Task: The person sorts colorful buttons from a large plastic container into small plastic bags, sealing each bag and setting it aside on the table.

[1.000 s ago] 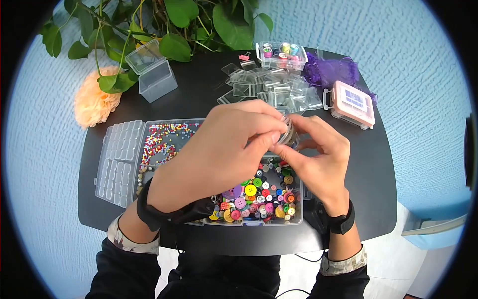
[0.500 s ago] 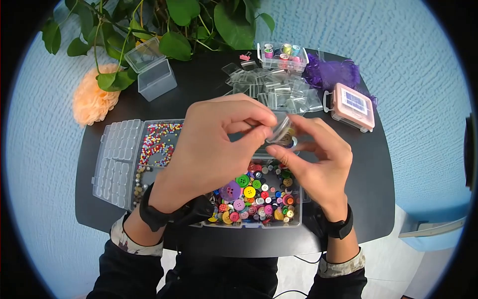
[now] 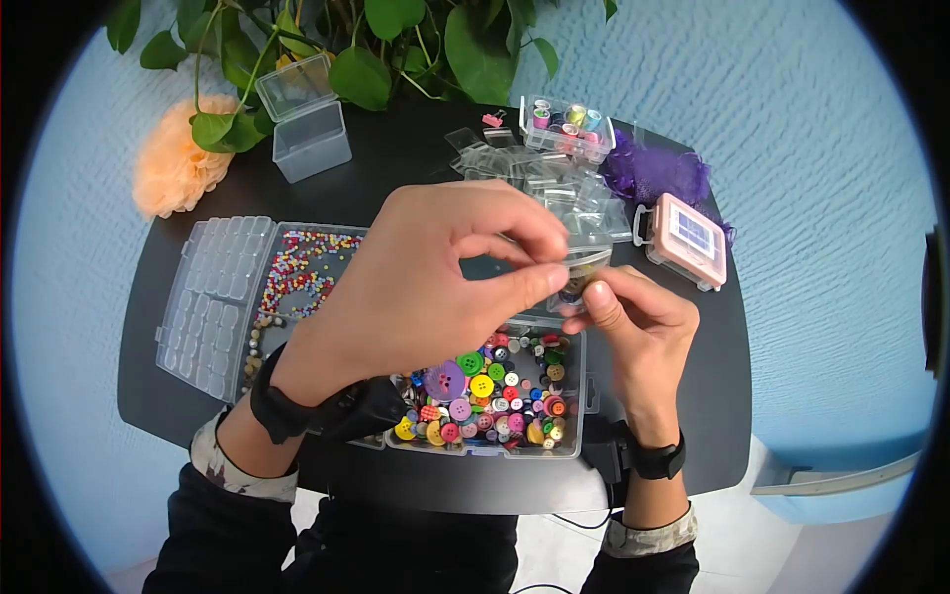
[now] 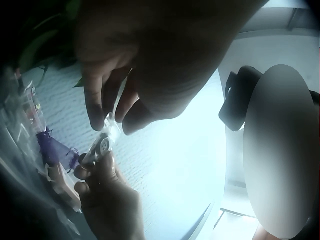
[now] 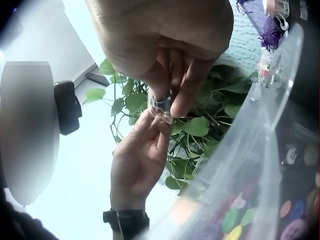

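Note:
Both hands hold a small clear zip bag (image 3: 582,265) with buttons inside, raised over the back of the button box. My left hand (image 3: 416,287) pinches its top edge near the zip strip between thumb and fingers. Lower down, my right hand (image 3: 648,332) grips the bag's side with the thumb across the front. In the left wrist view a round grey button (image 4: 104,145) shows through the plastic. Below the hands lies the clear compartment box (image 3: 582,411), holding many colourful buttons (image 3: 482,386).
Several empty clear bags (image 3: 554,183) lie behind the hands. Farther back stand a box of thread spools (image 3: 566,129), purple mesh (image 3: 663,168) and a pink-lidded case (image 3: 683,238). At left are an open clear box (image 3: 312,144), a peach pompom (image 3: 183,163) and small beads (image 3: 297,272).
The bag has gone from tilted to more upright. My right hand has shifted lower on it, while my left fingers have moved right to its top edge. The head view has shifted slightly.

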{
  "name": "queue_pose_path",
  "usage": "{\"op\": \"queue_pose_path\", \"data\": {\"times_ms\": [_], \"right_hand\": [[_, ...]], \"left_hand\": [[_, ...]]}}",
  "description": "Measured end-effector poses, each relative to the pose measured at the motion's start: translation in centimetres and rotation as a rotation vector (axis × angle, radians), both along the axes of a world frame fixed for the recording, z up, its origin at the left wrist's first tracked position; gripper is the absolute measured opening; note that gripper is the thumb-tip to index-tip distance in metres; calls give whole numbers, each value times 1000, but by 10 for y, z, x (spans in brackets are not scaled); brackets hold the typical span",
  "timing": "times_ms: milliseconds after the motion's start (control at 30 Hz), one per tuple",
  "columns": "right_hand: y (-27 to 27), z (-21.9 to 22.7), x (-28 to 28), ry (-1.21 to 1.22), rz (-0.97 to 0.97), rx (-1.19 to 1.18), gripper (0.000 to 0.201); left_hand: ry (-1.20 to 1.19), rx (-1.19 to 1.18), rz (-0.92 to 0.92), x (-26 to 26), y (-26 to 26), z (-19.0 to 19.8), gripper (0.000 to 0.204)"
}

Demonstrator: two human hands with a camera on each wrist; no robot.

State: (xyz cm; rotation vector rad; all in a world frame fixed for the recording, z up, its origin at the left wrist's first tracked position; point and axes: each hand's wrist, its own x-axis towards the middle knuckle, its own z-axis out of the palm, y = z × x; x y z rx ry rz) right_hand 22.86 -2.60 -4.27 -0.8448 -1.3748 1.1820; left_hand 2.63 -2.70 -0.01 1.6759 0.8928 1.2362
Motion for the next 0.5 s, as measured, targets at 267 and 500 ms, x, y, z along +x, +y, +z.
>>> {"op": "queue_pose_path", "data": {"times_ms": [267, 500], "right_hand": [[1, -3, 1, -78, 37, -5, 17], [3, -10, -3, -38, 78, -46, 21]], "left_hand": [[296, 125, -32, -7, 5, 0, 14], [274, 219, -44, -11, 9, -9, 11]]}}
